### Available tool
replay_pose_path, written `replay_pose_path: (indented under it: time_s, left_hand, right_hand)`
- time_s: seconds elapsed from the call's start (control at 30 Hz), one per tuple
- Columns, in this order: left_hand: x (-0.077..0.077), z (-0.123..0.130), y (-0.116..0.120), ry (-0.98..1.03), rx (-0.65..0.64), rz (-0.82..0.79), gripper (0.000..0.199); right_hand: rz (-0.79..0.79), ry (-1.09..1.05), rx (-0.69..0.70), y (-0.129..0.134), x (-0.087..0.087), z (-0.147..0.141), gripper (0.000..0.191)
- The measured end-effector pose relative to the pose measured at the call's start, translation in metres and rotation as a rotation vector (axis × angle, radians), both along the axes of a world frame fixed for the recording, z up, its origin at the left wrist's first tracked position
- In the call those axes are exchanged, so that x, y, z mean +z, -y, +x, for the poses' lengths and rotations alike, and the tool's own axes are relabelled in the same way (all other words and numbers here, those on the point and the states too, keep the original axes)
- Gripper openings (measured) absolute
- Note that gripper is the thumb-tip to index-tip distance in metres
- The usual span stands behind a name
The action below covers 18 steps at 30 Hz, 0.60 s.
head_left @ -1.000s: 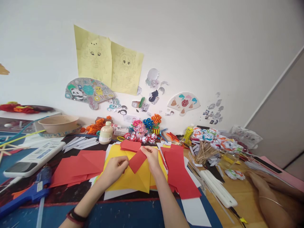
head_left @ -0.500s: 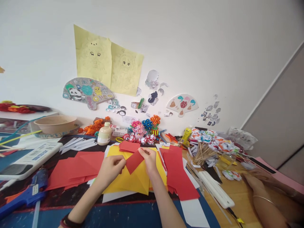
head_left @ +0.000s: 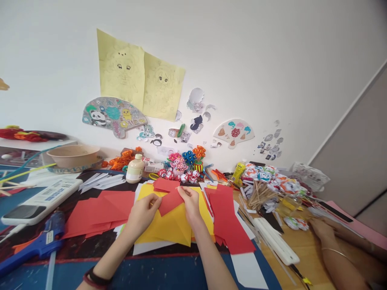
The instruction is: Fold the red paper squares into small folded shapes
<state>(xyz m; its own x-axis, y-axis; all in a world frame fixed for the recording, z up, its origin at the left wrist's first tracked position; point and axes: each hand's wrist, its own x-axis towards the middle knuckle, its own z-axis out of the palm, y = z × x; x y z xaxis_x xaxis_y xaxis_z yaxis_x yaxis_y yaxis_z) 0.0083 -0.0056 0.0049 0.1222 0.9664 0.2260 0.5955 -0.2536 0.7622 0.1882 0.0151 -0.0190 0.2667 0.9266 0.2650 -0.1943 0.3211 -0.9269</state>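
Observation:
Over the middle of the desk, a small piece of red paper [head_left: 171, 202] is held up between both hands. My right hand [head_left: 191, 203] pinches its upper right corner with thumb and fingers. At its left edge, my left hand [head_left: 146, 210] has thumb and forefinger closed on it, the other fingers curled in. Beneath lie yellow paper sheets [head_left: 163, 231] on white ones. Another red piece [head_left: 165, 185] rests just behind the held one. Stacked red sheets [head_left: 99, 209] spread to the left, and longer red strips [head_left: 223, 217] lie to the right.
A blue glue gun [head_left: 39, 245] lies front left, near a white power strip [head_left: 45, 201]. Behind stand a cream bottle [head_left: 135, 169], a bowl [head_left: 74, 155] and small flower crafts [head_left: 181, 163]. To the right are wooden sticks [head_left: 260, 195], a white glue gun-like tool [head_left: 276, 241] and another person's arms [head_left: 335, 249].
The red paper has turned to lie more level between my hands. My left hand has shifted slightly up and right. The whole view has moved a little.

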Motion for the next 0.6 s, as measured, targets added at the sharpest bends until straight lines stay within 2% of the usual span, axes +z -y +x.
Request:
replay_pose_path:
  time_s: [0.1, 0.17, 0.23, 0.3, 0.43, 0.6]
  left_hand:
    - [-0.002, -0.008, -0.005, 0.060, 0.115, 0.040, 0.036]
    - [-0.002, -0.015, -0.008, 0.134, 0.176, 0.040, 0.038]
    - [-0.002, -0.019, -0.010, 0.167, 0.183, 0.036, 0.040]
    - [-0.002, -0.019, -0.010, 0.120, 0.134, 0.039, 0.041]
    - [-0.003, -0.009, -0.006, -0.033, 0.002, 0.052, 0.039]
    - [-0.006, 0.003, -0.003, -0.083, -0.086, 0.077, 0.035]
  right_hand:
    - [-0.074, 0.047, 0.119, 0.003, 0.001, -0.001, 0.028]
    - [-0.146, 0.119, 0.281, 0.006, 0.003, 0.000, 0.028]
    - [-0.198, 0.221, 0.462, 0.010, 0.004, 0.001, 0.029]
    - [-0.189, 0.322, 0.552, 0.013, 0.006, -0.001, 0.028]
    - [-0.088, 0.424, 0.509, 0.018, 0.010, -0.007, 0.024]
    - [-0.073, 0.461, 0.520, 0.022, 0.014, -0.008, 0.022]
